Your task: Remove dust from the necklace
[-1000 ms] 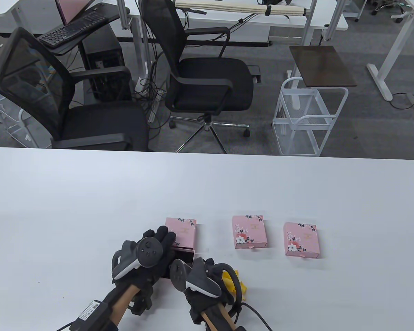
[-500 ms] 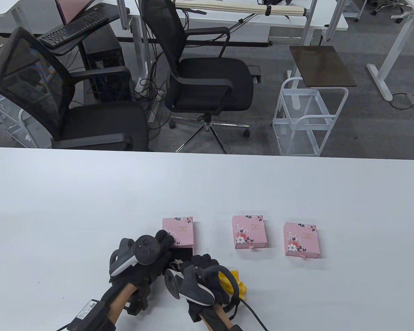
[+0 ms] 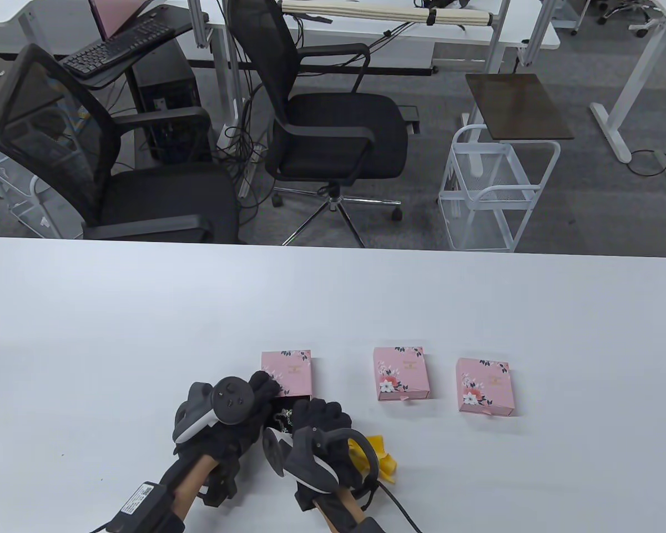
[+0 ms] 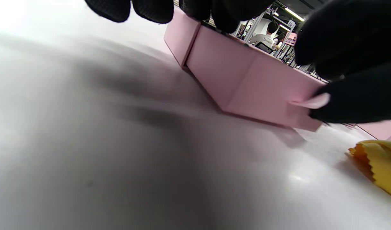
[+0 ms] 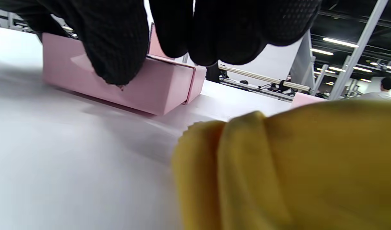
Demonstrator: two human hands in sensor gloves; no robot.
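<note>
Low in the table view, just left of centre, both gloved hands met over a pink drawer-style gift box (image 3: 288,372) lying on the white desk (image 3: 144,311). Its drawer (image 4: 246,83) was slid out toward the bottom of the frame, and on the dark lining between the two hands lay the necklace (image 3: 284,417), visible only as small glints of metal.

At the drawer's left side, the left hand (image 3: 238,416) had its fingers (image 3: 266,384) draped over the box edge; in the left wrist view the fingertips hung down against the pink wall, holding it in a loose grip. The right hand (image 3: 324,430) covered the drawer's lower right corner. In the right wrist view its fingers (image 5: 118,48) curled down onto the drawer's front wall, next to a pale pull tab (image 4: 312,101); whether they actually pinched the tab could not be told.

A crumpled yellow cloth (image 3: 380,458) lay on the desk just right of the right hand, partly under its wrist strap.

Further right, two closed pink floral boxes (image 3: 400,373) (image 3: 485,386) sat side by side, apart from each other. Black office chairs (image 3: 322,127) stood beyond the desk's far edge.
</note>
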